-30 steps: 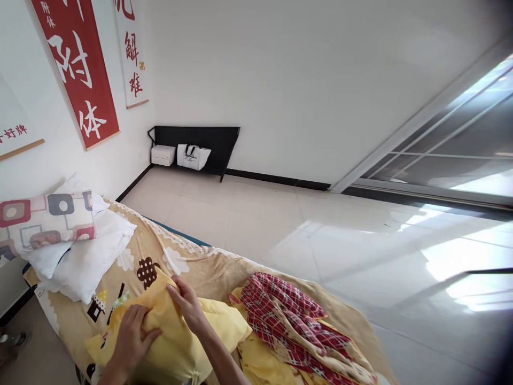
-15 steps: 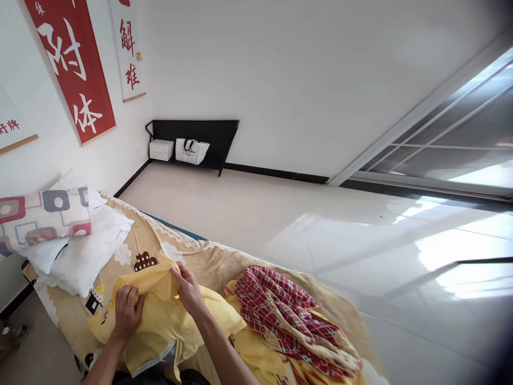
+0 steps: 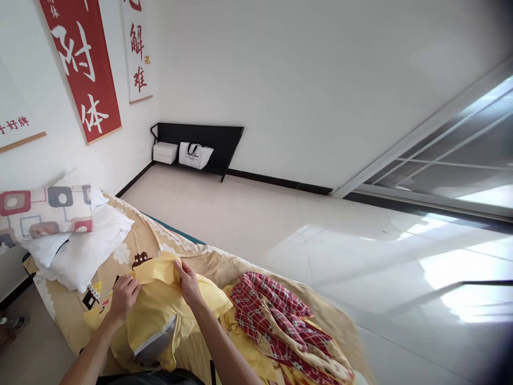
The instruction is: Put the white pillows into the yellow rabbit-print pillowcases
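A yellow garment (image 3: 160,305) lies across the bed in front of me, its top edge raised in a folded band between my hands. My left hand (image 3: 125,297) pinches the band at its left end. At the other end, the thumb and fingers of my right hand (image 3: 188,280) grip the same cloth. Lower down, a grey inner side with a pale edge shows at an opening in the garment. Its exact kind I cannot make out. A crumpled red checked cloth (image 3: 276,315) with a beige side lies to the right, on more yellow fabric (image 3: 246,345).
The bed has a tan patterned blanket (image 3: 216,259). White pillows (image 3: 94,248) and a patterned pillow (image 3: 46,211) sit at its left end. Against the far wall stands a black rack (image 3: 228,141) with a white box (image 3: 165,152) and a white bag (image 3: 195,156). A bottle (image 3: 14,322) is at the lower left.
My hands have drawn slightly apart, the left moving up and left, so the yellow band between them is straighter. The garment's grey opening shows more. The view has shifted slightly.
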A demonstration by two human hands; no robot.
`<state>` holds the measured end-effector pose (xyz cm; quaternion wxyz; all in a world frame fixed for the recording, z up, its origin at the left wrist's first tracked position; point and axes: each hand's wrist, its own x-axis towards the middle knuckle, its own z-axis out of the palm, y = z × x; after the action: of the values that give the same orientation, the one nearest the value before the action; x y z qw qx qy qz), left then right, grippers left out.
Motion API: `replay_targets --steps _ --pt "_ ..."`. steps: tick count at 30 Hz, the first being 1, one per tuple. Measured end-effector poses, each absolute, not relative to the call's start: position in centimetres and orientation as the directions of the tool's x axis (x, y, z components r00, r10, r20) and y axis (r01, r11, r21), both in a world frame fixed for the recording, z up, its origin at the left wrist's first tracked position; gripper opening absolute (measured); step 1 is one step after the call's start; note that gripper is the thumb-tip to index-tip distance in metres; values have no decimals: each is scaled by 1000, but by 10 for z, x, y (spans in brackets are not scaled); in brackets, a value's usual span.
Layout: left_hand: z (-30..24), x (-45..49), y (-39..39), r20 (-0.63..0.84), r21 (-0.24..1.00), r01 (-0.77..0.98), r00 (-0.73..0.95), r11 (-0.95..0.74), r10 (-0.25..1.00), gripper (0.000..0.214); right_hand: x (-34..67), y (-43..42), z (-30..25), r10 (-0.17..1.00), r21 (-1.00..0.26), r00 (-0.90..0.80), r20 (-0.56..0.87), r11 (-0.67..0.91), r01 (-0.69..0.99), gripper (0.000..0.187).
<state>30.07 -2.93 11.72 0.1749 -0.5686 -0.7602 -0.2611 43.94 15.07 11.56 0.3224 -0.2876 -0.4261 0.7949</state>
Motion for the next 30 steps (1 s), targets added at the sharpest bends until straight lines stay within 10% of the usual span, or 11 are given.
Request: replay_targets --steps 23,30 --pt "84 344 -109 543 151 988 -116 39 832 23 477 122 114 493 -891 -870 8 399 218 53" --pt "98 320 -98 140 743 649 -390 163 910 34 443 106 99 503 -878 -862 63 439 192 17"
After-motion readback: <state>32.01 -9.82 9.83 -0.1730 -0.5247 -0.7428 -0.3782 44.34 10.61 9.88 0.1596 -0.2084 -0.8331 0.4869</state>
